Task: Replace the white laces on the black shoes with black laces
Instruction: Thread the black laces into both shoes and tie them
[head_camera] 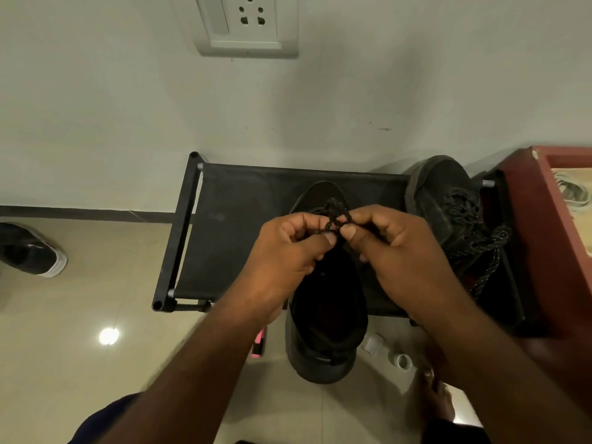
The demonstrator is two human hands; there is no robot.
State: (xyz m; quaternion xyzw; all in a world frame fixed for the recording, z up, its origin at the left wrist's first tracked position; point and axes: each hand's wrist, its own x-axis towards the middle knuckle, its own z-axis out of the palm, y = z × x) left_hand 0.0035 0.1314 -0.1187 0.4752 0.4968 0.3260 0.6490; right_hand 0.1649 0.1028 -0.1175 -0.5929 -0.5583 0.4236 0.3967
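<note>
Two bare forearms reach up from the bottom edge toward a black shoe rack (224,219) that stands against the pale wall. Far left, a black sneaker (32,251) with a white sole lies on the tiled floor, well apart from the rack. High on the wall, a white socket plate (246,24) sits above the rack's left half.

The left hand (285,257) is over the rack's fabric shelf with its fingers (298,227) curled, thumb and forefinger pinching a black lace (334,221). Below that hand a pink object (259,344) lies on the floor, partly hidden by the forearm.

In the middle, the black shoe (326,315) rests on the shelf with its toe toward the wall and its heel overhanging the near edge. The lace, flecked with pale dots, crosses over the front part of this shoe.

The right hand (400,251) meets the left just above the shoe, its fingers curled as well, thumb and forefinger pinching the same lace, the two thumbs nearly touching. Beneath the right forearm, a roll of tape (403,361) and a bare foot (439,395) are on the floor.

Further right, a second black shoe (442,200) stands on the rack, toe to the wall, threaded with speckled black laces (477,238) whose ends trail loose. A reddish-brown cabinet (544,235) stands just beside the rack.
</note>
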